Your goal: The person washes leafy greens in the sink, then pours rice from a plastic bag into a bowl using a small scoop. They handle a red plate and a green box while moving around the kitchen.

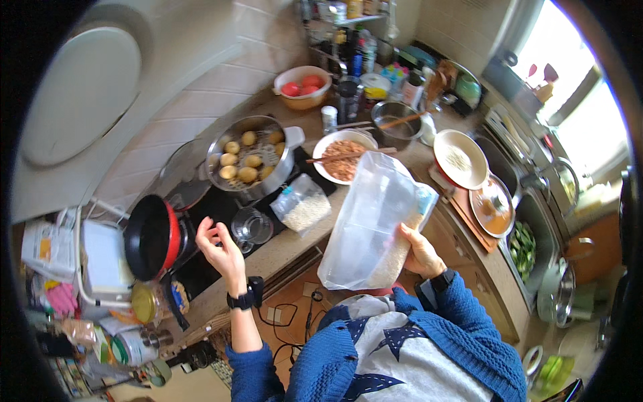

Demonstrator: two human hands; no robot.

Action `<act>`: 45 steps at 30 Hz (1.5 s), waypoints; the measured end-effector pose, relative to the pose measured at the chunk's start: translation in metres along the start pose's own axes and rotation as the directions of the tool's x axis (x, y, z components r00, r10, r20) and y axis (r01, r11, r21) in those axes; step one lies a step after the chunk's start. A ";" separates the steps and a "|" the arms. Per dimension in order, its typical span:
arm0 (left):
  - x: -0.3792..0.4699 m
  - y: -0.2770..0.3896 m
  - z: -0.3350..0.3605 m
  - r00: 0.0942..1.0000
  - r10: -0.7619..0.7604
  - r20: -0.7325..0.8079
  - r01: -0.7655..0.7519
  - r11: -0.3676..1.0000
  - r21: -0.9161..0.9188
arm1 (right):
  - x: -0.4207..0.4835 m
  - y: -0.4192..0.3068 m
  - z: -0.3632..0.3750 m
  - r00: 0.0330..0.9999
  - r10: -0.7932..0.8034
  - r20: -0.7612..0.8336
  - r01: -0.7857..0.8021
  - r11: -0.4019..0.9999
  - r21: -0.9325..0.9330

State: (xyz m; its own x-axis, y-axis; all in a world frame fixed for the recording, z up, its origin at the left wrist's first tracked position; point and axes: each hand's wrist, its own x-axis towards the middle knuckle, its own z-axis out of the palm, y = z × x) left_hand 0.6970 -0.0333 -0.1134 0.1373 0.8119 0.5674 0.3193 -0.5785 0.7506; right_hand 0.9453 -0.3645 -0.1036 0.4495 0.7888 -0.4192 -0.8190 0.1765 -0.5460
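Note:
My right hand (421, 253) grips a large clear plastic bag (361, 221) with pale grains gathered along its lower right side. The bag hangs tilted in front of my body. My left hand (220, 249) is raised above the stovetop, fingers loosely curled and apart, with nothing in it. Close to it stands a glass measuring cup (252, 226) on the black hob. A smaller clear bag of pale grains (304, 206) lies at the counter's front edge. Behind the big bag is a white bowl of minced meat (342, 158) with chopsticks (334, 157) across it.
A pot of potatoes (251, 156) and a black frying pan with a red outside (152, 237) are on the hob. To the right, a red pan with pale grains (459, 157) stands near a glass lid (492, 205). Green vegetables (522, 249) lie in the sink.

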 end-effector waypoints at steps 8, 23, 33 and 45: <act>-0.072 0.151 0.089 -0.183 0.188 0.965 0.968 0.205 0.144 | -0.032 -0.027 -0.023 0.999 -0.018 -0.037 0.019 1.000 0.018; -0.086 0.296 0.282 -0.373 0.512 0.774 0.913 0.349 0.209 | -0.146 -0.200 -0.165 0.885 -0.465 -0.024 0.447 0.864 -0.233; -0.089 0.366 0.380 -0.257 0.479 0.839 0.835 0.547 -0.056 | -0.180 -0.303 -0.228 0.830 -0.558 -0.023 0.516 0.782 -0.348; -0.073 0.370 0.458 0.098 0.409 0.907 0.138 0.897 -0.419 | -0.190 -0.373 -0.269 0.657 -0.724 -0.212 0.476 0.616 -0.628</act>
State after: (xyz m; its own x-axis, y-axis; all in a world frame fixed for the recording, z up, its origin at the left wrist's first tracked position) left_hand 1.2347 -0.2705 -0.0322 0.9948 -0.0858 0.0553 -0.0877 -0.4400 0.8937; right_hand 1.2618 -0.7384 -0.0155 0.9634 0.2658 -0.0336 -0.0662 0.1147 -0.9912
